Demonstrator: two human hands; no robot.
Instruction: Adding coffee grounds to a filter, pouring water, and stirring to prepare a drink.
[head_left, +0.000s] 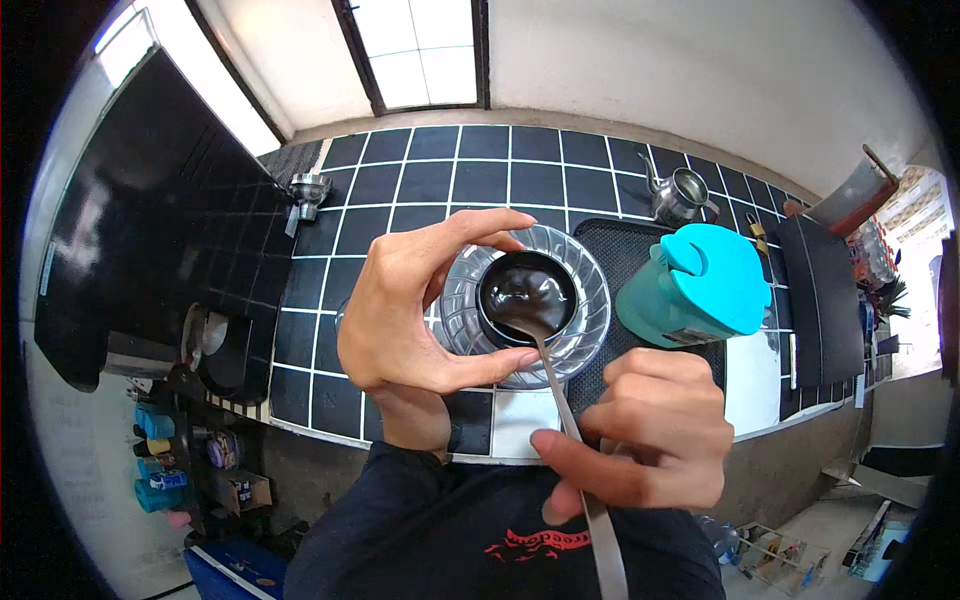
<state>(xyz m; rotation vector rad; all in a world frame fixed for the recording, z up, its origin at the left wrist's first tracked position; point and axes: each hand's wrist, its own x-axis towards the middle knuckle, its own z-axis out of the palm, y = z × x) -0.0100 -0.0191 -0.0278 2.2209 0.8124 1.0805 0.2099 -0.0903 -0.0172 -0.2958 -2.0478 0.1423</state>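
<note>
My left hand (405, 307) curls around a small round black cup (489, 334), thumb at the near rim and fingers at the far rim. Something dark brown and glossy shows inside the cup, and a metal spoon (559, 386) dips into it. Between the thumb and curled fingers of my right hand (652, 435) runs the spoon's long handle, its end pointing towards my body. Under the cup is a clear ribbed glass saucer (592, 300); whether the cup rests on it or is held just above is hard to tell.
To the right, a turquoise lidded pitcher (697, 289) stands on a black textured tray (600, 244). A metal kettle (681, 196) and a padlock (756, 229) lie beyond. Left are a metal funnel-like utensil (309, 195) and a large black panel (165, 217). Black tiles (536, 180) cover the counter.
</note>
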